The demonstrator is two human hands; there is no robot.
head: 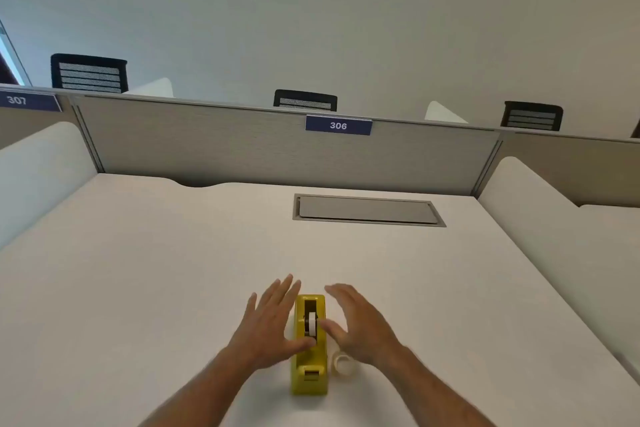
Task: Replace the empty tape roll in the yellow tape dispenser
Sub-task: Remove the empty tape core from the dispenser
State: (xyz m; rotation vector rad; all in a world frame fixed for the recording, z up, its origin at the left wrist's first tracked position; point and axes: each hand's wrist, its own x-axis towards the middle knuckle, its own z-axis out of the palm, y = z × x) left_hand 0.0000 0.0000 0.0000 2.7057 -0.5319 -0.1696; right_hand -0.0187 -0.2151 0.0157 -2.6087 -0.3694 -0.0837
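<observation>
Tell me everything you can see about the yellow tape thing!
The yellow tape dispenser looks like glossy plastic, long and narrow, standing upright on the white desk. Its open top slot holds a small white roll on a dark hub. The nearer end has a small raised block. The left hand and right hand flank it, open, thumbs at the roll. A clear tape roll lies beside it.

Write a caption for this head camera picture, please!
Both open hands, left hand and right hand, flank the yellow tape dispenser on the white desk; a tape roll lies beside it.
</observation>
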